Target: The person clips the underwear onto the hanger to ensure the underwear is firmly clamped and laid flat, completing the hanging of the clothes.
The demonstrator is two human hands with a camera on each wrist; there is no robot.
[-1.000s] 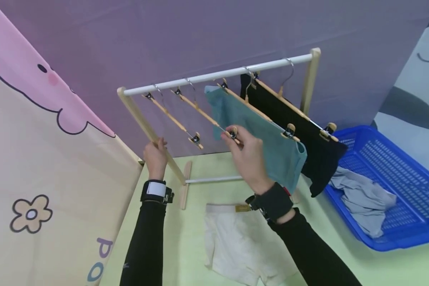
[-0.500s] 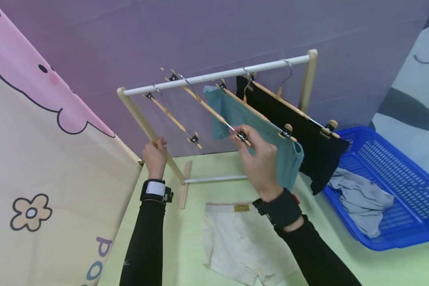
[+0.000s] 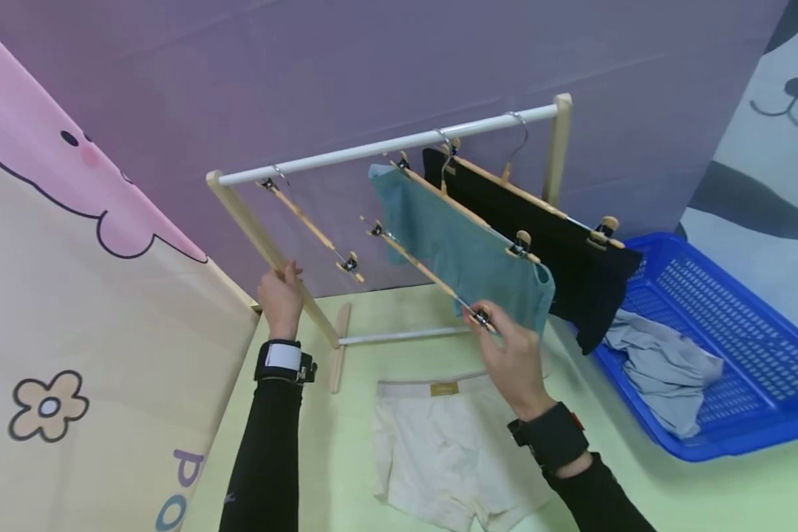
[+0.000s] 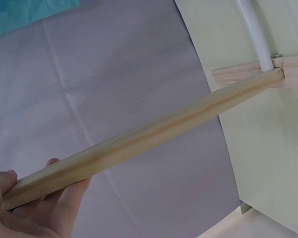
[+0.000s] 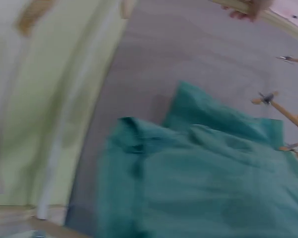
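My left hand [image 3: 281,301] grips the left wooden post [image 3: 256,229] of a small clothes rack; in the left wrist view the fingers and thumb wrap that post [image 4: 139,139]. My right hand [image 3: 510,358] pinches the near clip end of a wooden clip hanger [image 3: 425,272], which is off the rail and carries no garment. Just behind this hanger, teal shorts [image 3: 465,236] hang from another clip hanger on the white rail [image 3: 372,153]. White shorts [image 3: 455,451] lie flat on the table below the right hand. In the right wrist view the teal shorts [image 5: 208,178] look blurred.
A bare clip hanger [image 3: 309,225] hangs at the rail's left. Black pants [image 3: 539,236] hang at its right. A blue basket [image 3: 725,295] stands at the right with a crumpled grey garment [image 3: 665,369] in it. A purple backdrop is behind the rack.
My right hand has lifted the second hanger off the rail and brought it down and to the right, towards me. The left hand keeps its grip on the post.
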